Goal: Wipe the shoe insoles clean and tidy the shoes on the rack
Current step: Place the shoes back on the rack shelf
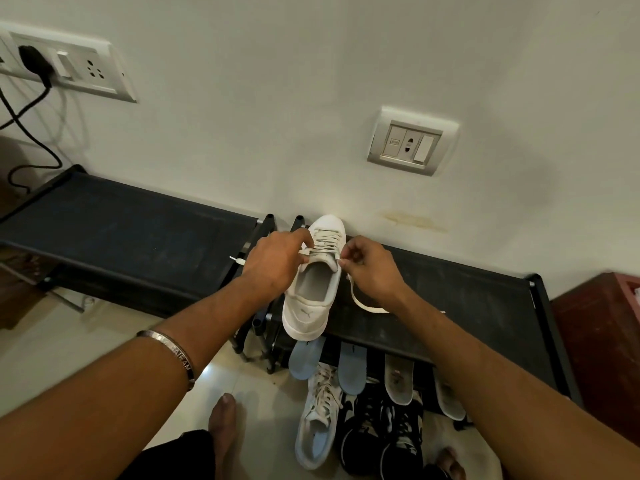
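From the head camera, looking down: a white sneaker point(317, 282) stands at the centre of the frame on the top shelf of a black shoe rack point(450, 289), toe to the wall, heel hanging a little over the front edge. The left hand point(277, 261) sits on the shoe's left side, its fingers point(306, 239) curled and pinching a lace end by the top eyelets. The right hand point(372, 268) is on the other side, fingers together, nipping the other lace point(363, 304), which trails in a loose curve over the shelf toward the right. A metal bangle point(173, 355) rings the left forearm, lower left of the frame.

Below the rack's front edge, lower centre, two pale blue insoles point(304, 358) and two whitish insoles point(398, 379) lean in a row against the rack. On the floor in front of them lies a second white sneaker point(318, 417), with a blue insole showing inside, and just to its right a pair of black shoes point(384, 438) with white markings. Bare feet show at the bottom edge, one point(221, 420) left of the shoes.

A second black rack point(114, 230) stretches off to the left, touching or nearly touching the first. On the wall, a socket plate point(412, 142) sits at centre right, and a switch panel point(69, 64) with a black plug and cable at upper left. A reddish-brown box point(595, 341) stands at the right edge.
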